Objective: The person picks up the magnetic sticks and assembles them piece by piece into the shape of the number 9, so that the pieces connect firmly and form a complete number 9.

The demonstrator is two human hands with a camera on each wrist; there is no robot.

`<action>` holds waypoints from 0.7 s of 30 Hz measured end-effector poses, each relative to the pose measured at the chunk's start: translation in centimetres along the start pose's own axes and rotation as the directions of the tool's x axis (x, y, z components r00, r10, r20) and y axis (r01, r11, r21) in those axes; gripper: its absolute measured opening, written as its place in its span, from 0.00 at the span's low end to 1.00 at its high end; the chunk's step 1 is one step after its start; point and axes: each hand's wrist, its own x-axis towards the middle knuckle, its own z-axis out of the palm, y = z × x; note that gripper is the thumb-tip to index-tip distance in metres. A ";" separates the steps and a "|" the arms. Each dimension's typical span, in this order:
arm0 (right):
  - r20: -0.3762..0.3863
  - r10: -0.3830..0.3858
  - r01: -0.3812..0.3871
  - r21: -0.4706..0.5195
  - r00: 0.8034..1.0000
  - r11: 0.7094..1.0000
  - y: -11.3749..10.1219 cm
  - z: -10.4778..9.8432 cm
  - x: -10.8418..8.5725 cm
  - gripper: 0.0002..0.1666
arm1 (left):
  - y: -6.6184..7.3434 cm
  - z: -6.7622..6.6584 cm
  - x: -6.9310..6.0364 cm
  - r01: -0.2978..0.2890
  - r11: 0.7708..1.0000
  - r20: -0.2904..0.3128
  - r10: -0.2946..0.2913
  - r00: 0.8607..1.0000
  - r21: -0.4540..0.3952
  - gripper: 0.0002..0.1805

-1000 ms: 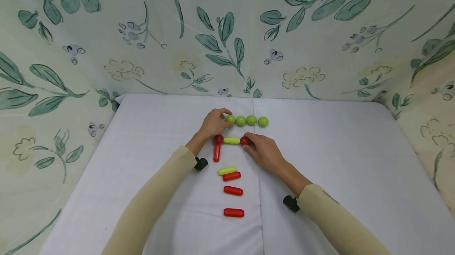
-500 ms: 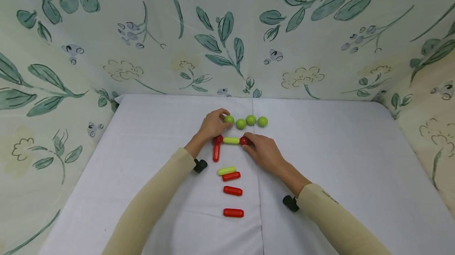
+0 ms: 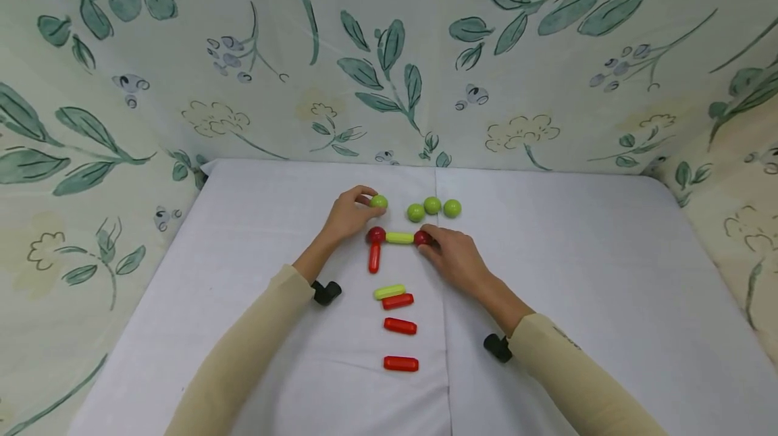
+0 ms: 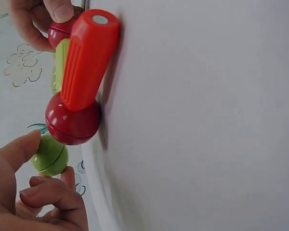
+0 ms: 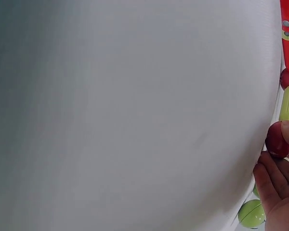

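Observation:
My left hand (image 3: 351, 212) pinches a green ball (image 3: 379, 201) between thumb and fingers, behind the joined pieces; the left wrist view shows the same green ball (image 4: 49, 156) in the fingertips. My right hand (image 3: 457, 255) holds a dark red ball (image 3: 421, 237) on the right end of a yellow-green rod (image 3: 399, 238). At that rod's left end sits another dark red ball (image 3: 377, 235). From it a red rod (image 3: 374, 258) extends toward the person; its free end carries a silver disc in the left wrist view. My right palm partly hides the held red ball (image 5: 277, 139).
Three more green balls (image 3: 432, 205) lie loose beyond the joined pieces. Nearer the person are a yellow-green rod (image 3: 390, 291) touching a red rod (image 3: 398, 301), then two separate red rods (image 3: 400, 326). A white cloth (image 3: 547, 240) covers the table; a patterned curtain hangs behind.
My left hand has drawn its green ball leftward, away from the other green balls. The right hand stays on its red ball.

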 end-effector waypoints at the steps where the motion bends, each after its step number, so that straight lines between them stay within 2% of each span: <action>1: -0.003 -0.002 0.002 0.002 1.000 1.000 0.0 0.0 0.0 0.16 | -0.2 -0.2 -0.3 -0.002 1.000 -0.001 0.002 1.000 -0.016 0.24; 6: -0.006 -0.008 0.008 0.012 1.000 1.000 0.0 0.1 0.1 0.14 | -1.1 -1.4 -1.9 0.001 0.995 0.031 0.002 1.000 -0.098 0.24; 10: -0.005 -0.005 0.005 0.016 1.000 1.000 0.0 0.1 0.1 0.14 | -1.7 -1.9 -3.3 -0.020 0.992 0.075 0.029 0.997 -0.127 0.25; 17: -0.011 -0.010 0.010 0.018 1.000 1.000 -0.1 0.2 0.0 0.15 | -2.2 -2.4 -6.5 -0.046 0.994 0.143 0.061 0.988 -0.102 0.26; 21: -0.018 -0.006 0.006 0.014 1.000 1.000 -0.1 0.2 0.0 0.15 | -2.5 -2.6 -8.1 -0.071 0.995 0.191 0.083 0.978 -0.072 0.25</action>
